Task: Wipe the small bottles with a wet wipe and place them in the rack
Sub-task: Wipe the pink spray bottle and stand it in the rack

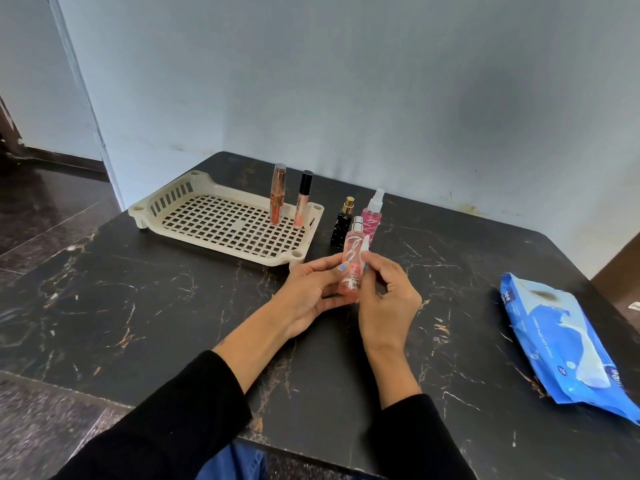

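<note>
Bottle [351, 263] upright, long axis near vertical and tipped slightly away, held above the table [138, 306] between both hands, rack [225, 223] up-left of it and nearer the left hand [308, 289]. Left hand grasps the lower body; right hand [384, 292] pinches what looks like a wet wipe [364, 252] against its right side. Pale pink clear liquid, silver cap, white swirl print, barcode label low down

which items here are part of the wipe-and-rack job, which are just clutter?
In the job:
pale pink bottle, held by left hand and right hand
wipe in the right hand
black bottle
pink spray bottle
rack, with orange tube and lip gloss standing in it
wipes pack

Lying about:
nothing visible on the table
</note>
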